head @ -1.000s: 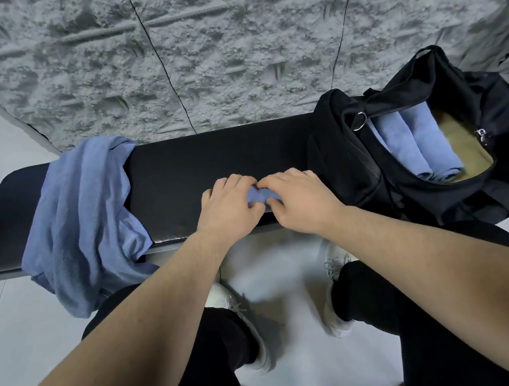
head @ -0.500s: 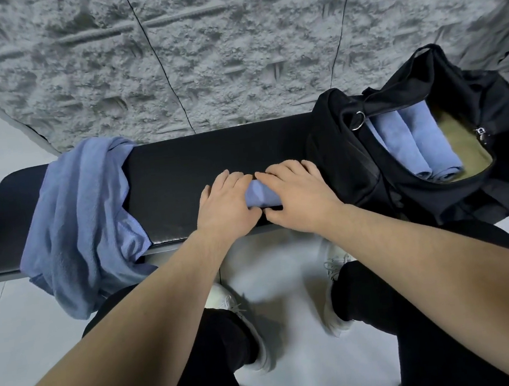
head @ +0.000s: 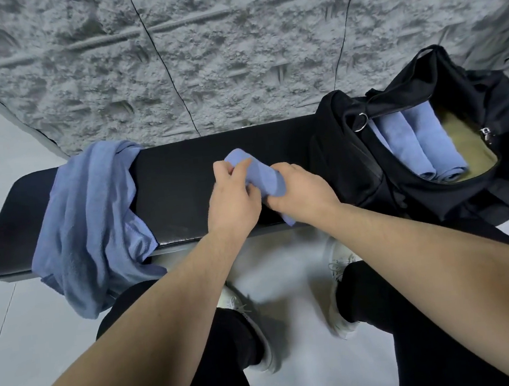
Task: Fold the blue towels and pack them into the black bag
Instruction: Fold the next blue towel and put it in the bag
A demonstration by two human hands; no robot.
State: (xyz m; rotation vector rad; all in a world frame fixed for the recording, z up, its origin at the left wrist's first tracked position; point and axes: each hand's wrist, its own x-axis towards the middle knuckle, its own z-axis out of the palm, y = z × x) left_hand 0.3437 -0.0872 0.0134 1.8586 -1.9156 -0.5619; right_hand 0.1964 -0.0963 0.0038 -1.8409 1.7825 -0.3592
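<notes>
On the bench's (head: 176, 182) left end a loose towel pile (head: 89, 216) droops. At centre, our left hand (head: 232, 200) and right hand (head: 302, 192) grip a rolled towel (head: 260, 173), its length slanting from far-left to near-right. Rightward, two rolls (head: 411, 145) lie inside the open bag (head: 346, 151).

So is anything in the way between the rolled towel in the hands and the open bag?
Nothing visible blocks it. The rolled towel, held by the left hand and right hand, only has bare bench and the near side of the black bag to cross; beside the two packed towels there is free space.
</notes>
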